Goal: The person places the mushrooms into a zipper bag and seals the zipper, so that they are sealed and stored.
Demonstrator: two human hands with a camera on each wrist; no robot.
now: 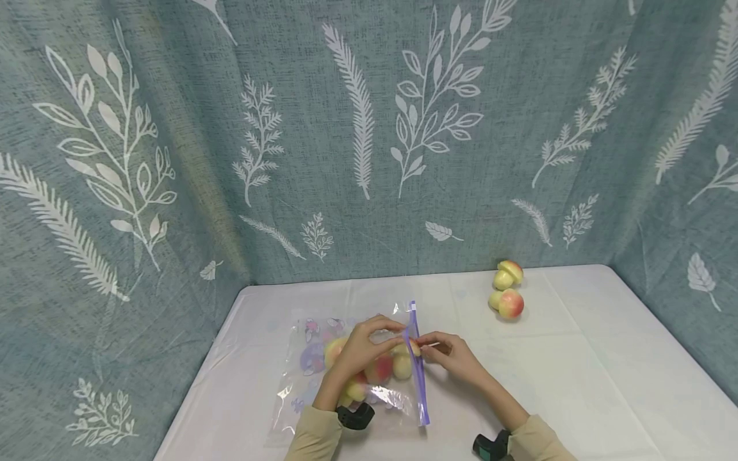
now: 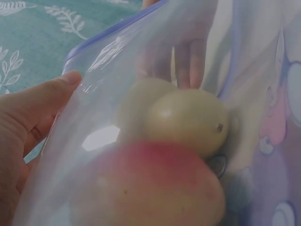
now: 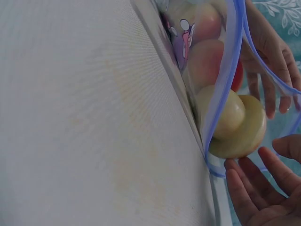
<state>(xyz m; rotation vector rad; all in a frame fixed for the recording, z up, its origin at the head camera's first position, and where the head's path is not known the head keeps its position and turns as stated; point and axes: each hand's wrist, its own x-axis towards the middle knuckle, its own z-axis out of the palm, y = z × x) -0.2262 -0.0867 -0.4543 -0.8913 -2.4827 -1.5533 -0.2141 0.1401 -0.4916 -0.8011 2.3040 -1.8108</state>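
A clear zip bag (image 1: 288,400) with a purple zip edge (image 1: 423,400) and printed cartoon figures lies on the table, several yellow-and-red toy mushrooms inside. My left hand (image 1: 364,346) reaches over the bag and pinches the upper rim of its mouth, thumb (image 2: 70,79) on the film. At the gaping mouth, one yellowish mushroom (image 3: 240,127) sits just within the rim. From the right, my right hand (image 1: 455,355) meets this mushroom with extended fingertips (image 3: 244,165), its thumb held apart. Behind it in the bag rests a redder mushroom (image 3: 209,63).
Two more toy mushrooms, one (image 1: 508,274) behind the other (image 1: 508,303), lie at the table's back right. A white cloth (image 1: 576,365) covers the table. Green leaf-patterned curtains (image 1: 380,128) stand along the back and both sides.
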